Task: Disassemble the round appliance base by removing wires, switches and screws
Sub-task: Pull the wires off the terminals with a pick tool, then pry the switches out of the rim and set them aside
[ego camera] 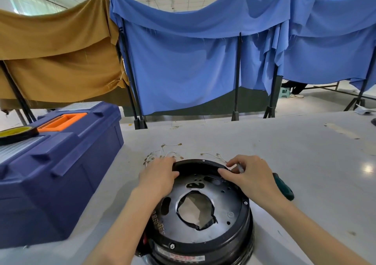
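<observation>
The round black appliance base [203, 242] stands on the white table in front of me, its grey metal plate [223, 207] with a large centre hole facing up. My left hand [158, 175] grips the far left rim, thumb inside the rim. My right hand [250, 175] pinches the far right rim and also holds a screwdriver with a green handle [283, 186], its metal shaft passing between the fingers. Several loose wires with small terminals [171, 153] lie on the table just beyond the base. Screws [172, 246] sit in the black rim.
A big blue toolbox [61, 173] with an orange handle stands at the left, a roll of tape [18, 133] on its lid. Blue and tan cloths hang on black stands behind the table. A person's legs show at far right.
</observation>
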`<control>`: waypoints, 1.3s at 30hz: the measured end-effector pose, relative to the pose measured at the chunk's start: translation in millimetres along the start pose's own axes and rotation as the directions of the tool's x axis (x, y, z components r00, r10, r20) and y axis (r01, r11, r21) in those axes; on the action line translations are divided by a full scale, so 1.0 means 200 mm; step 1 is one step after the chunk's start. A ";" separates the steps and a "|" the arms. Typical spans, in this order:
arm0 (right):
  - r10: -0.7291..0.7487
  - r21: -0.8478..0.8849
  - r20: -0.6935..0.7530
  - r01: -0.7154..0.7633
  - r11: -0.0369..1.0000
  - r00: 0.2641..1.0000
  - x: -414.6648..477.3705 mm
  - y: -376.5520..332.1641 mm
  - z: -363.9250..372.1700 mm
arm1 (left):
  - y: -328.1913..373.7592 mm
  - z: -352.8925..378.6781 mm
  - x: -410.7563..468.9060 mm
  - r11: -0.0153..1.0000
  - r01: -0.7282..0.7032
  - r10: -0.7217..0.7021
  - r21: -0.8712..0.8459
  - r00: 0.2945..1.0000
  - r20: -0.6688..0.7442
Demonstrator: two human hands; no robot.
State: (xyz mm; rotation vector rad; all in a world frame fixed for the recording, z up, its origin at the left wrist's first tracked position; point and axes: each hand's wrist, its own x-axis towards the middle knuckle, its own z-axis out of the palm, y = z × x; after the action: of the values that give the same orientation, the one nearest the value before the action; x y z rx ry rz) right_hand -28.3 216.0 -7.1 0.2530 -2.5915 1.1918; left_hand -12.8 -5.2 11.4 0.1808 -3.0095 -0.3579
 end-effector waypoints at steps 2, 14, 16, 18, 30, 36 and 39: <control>0.006 -0.033 -0.037 -0.007 0.999 0.999 -0.02 0.00 0.01 | 0.01 0.02 -0.02 1.000 -0.015 0.015 0.012 0.999 -0.028; 0.011 -0.139 0.112 0.005 0.990 0.994 0.04 0.20 0.04 | -0.08 0.05 0.02 0.975 -0.200 0.196 -0.102 0.980 -0.042; 0.044 -0.170 0.153 -0.018 0.985 0.987 0.04 0.24 0.07 | -0.09 0.05 0.04 0.971 -0.218 0.214 -0.096 0.976 -0.047; 0.048 -0.245 0.144 -0.012 0.969 0.988 0.04 0.27 0.08 | -0.09 0.05 0.04 0.971 -0.224 0.220 -0.085 0.974 -0.052; -0.057 -0.185 0.051 0.065 0.981 0.997 -0.03 0.27 0.04 | -0.08 0.06 0.06 0.968 -0.251 0.251 -0.009 0.968 -0.022; -0.061 0.262 0.106 0.031 0.965 0.992 -0.07 0.09 0.03 | 0.13 0.06 -0.05 0.939 -0.344 0.330 -0.018 0.914 -0.234; -0.051 0.401 0.148 -0.013 0.916 0.988 -0.09 0.04 0.06 | 0.26 0.06 -0.12 0.937 -0.330 0.317 -0.111 0.941 -0.120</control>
State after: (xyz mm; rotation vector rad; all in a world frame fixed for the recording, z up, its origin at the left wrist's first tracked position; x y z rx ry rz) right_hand -15.2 212.3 -25.6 0.4710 -2.4346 1.7564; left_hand 3.3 51.2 10.0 -0.2976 -2.8341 -0.4909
